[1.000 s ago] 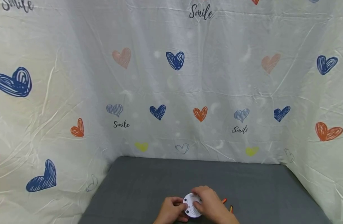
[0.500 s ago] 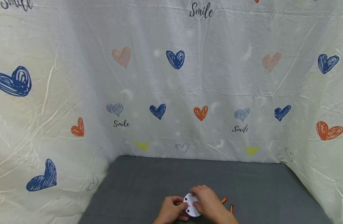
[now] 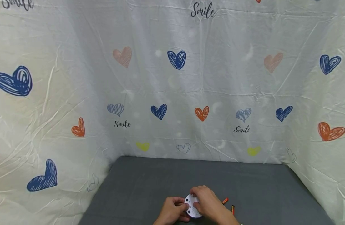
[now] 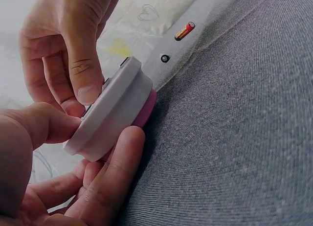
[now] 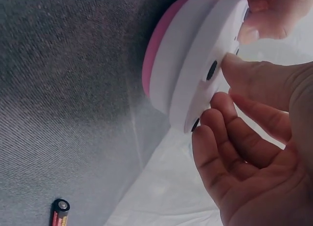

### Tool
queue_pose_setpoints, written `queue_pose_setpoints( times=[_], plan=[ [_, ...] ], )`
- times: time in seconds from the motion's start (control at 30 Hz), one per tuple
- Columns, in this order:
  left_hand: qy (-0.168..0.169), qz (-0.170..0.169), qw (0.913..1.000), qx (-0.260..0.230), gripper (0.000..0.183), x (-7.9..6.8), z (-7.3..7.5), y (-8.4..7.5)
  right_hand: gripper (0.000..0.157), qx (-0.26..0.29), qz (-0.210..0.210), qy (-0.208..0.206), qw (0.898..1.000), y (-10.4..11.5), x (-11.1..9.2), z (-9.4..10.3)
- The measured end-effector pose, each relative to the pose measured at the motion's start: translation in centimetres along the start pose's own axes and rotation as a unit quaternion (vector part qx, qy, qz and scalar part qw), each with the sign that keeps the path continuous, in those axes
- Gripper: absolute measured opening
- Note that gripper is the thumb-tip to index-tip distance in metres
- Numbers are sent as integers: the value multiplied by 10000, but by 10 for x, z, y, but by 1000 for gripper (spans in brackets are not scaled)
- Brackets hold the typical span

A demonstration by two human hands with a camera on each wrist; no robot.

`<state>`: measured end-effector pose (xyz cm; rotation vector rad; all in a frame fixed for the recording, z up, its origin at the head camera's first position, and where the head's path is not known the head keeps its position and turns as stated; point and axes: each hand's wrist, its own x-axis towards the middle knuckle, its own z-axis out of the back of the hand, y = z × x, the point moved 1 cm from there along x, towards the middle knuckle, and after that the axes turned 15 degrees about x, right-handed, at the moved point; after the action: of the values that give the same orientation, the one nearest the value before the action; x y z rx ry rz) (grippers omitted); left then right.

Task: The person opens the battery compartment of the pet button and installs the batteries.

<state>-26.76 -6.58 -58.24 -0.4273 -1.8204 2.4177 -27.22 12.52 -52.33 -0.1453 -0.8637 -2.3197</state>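
Observation:
A round white device (image 3: 191,210) with small holes and dark round feet on its face is held between both hands low in the head view. My left hand (image 3: 172,210) grips its left edge, thumb on the face and fingers underneath. From the right, my right hand (image 3: 211,204) has its thumb pressed on the face and its fingertips at the far rim. In the left wrist view the device (image 4: 117,113) stands tilted, its pink underside (image 4: 146,108) close to the grey cloth. The right wrist view has the right thumb beside a dark foot (image 5: 212,70).
Two orange-red and black batteries, one (image 3: 225,201) farther back and one (image 3: 232,209) nearer, lie just right of the right hand on the grey cloth-covered table (image 3: 149,178). A white curtain (image 3: 172,84) printed with hearts encloses the back and sides.
My right fingers have crept slightly left along the device's far rim. The left hand and the device stay almost where they were, and the batteries have not moved.

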Motion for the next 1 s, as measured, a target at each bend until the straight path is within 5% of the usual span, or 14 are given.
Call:
queue_pose_setpoints(
  times=[1.0],
  plan=[
    [-133, -110, 9998, 125, 22, -3, -1, -2, 29, 103, -117, 338, 9993, -1, 4, 2]
  ],
)
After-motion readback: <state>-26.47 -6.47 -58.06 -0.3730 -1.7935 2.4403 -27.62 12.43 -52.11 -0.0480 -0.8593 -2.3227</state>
